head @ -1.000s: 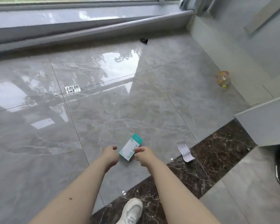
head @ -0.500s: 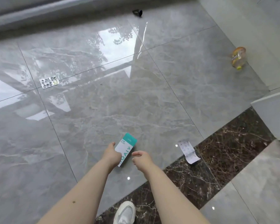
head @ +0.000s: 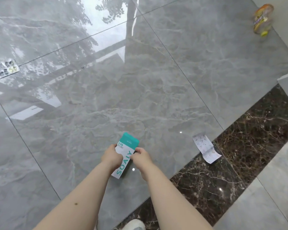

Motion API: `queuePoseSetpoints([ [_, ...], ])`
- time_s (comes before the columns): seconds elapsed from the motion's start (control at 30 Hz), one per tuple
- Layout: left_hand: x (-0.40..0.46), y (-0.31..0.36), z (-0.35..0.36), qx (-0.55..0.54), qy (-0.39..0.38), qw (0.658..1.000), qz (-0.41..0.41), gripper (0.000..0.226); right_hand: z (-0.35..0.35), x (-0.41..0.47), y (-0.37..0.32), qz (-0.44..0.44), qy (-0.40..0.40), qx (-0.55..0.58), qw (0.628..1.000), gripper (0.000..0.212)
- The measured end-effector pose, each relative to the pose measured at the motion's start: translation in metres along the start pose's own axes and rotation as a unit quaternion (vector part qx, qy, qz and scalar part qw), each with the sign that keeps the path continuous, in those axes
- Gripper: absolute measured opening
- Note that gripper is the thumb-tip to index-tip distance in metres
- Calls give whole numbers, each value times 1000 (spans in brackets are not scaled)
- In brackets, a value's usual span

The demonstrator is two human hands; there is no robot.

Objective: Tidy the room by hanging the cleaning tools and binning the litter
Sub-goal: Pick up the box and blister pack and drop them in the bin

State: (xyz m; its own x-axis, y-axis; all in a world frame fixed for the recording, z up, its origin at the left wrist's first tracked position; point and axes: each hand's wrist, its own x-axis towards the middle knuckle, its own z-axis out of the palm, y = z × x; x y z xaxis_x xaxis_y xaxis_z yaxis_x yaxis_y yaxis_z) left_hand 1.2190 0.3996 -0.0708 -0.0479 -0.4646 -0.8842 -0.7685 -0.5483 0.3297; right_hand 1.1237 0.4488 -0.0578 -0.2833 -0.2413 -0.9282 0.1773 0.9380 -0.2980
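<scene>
**A:** so where's the box (head: 125,151) at right now? whose fingers are actually on it?

**B:** left hand (head: 110,156) has it, fingers curled round its left edge, lifted just off the grey floor (head: 156,90). Long axis runs near-to-far, teal end pointing away. Right hand (head: 140,157) is touching the right edge, looks like a light pinch but honestly hard to tell from this angle.

**A:** and next litter?

**B:** I'd guess the paper slip (head: 205,149), lying flat just to the right, so the right hand is nearer. Bottle (head: 262,19) is far right, blister pack (head: 3,69) far left, both well apart from the hands.
</scene>
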Motion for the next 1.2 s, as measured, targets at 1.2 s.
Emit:
queuePoseSetpoints([
  [1.2, -65, 64, -185, -248, 179, 952, -4, 47, 67, -140, -190, -113, -94, -46, 988, 56],
])
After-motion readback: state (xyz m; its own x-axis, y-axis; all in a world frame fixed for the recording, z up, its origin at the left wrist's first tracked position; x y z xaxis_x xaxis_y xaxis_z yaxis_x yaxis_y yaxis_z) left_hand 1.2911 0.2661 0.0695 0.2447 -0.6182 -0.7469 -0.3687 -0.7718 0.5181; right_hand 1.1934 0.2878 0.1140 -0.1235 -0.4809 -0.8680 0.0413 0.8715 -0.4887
